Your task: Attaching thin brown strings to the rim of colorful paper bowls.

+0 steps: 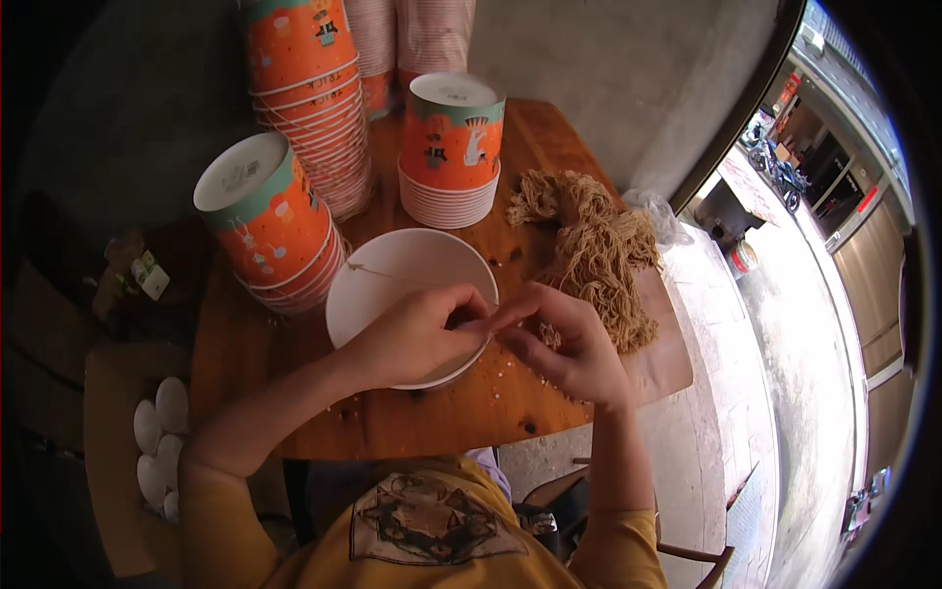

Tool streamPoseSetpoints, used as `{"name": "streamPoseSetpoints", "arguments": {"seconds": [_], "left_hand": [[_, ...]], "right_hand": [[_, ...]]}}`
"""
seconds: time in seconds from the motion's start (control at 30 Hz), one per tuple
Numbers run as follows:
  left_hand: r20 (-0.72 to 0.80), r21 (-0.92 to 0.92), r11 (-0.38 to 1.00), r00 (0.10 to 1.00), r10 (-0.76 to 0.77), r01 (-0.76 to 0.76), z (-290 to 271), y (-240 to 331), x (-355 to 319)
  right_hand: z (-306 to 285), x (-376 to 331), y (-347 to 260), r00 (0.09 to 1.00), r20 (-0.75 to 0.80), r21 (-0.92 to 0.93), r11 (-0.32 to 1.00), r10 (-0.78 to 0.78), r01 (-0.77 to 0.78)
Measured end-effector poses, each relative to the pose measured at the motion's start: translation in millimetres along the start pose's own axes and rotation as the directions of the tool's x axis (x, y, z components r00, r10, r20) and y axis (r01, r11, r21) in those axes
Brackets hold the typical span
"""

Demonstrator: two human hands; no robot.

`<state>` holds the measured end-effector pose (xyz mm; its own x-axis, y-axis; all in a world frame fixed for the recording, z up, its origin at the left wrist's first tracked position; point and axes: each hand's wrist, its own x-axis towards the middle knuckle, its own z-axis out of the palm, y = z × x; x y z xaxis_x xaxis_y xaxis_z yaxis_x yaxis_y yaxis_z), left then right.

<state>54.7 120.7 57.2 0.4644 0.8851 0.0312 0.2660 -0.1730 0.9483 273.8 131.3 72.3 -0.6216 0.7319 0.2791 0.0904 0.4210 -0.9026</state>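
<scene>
Two hands meet above the near rim of a white bowl (407, 270), which lies on a round wooden table (432, 427). The left hand (417, 334) is closed, its fingertips pinching a thin tan string (392, 274) that runs out across the bowl toward its far left rim. The right hand (569, 344) is also closed, fingers pinched against the left fingertips on the same string. I cannot tell whether anything lies inside the bowl.

One bundle of tan string (594, 250) lies just right of the bowl, near the right hand. Three stacks of orange paper cups, upside down, stand behind: one leaning stack (270, 221) touching the bowl's left side, one short stack (451, 147) behind the bowl, one tall stack (309, 93) at the back. Several white lids (162, 442) lie on a lower surface to the left.
</scene>
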Motion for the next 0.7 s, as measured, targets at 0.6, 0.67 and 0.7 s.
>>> {"name": "streamPoseSetpoints", "arguments": {"seconds": [0.6, 0.67, 0.7], "left_hand": [[0.259, -0.448, 0.832, 0.938, -0.230, 0.327, 7.7, 0.1, 2.0], [0.271, -0.473, 0.818, 0.937, -0.218, 0.327, 7.1, 0.3, 1.6], [0.261, -0.475, 0.815, 0.938, -0.230, 0.332, 7.4, 1.9, 2.2]], "right_hand": [[6.0, 5.1, 36.5, 0.941, -0.239, -0.301, 0.940, -0.238, 0.162], [2.0, -5.4, 41.1, 0.944, -0.242, -0.218, 0.960, -0.225, 0.173], [1.8, -10.3, 39.8, 0.946, -0.215, -0.173, 0.963, -0.243, 0.208]]}}
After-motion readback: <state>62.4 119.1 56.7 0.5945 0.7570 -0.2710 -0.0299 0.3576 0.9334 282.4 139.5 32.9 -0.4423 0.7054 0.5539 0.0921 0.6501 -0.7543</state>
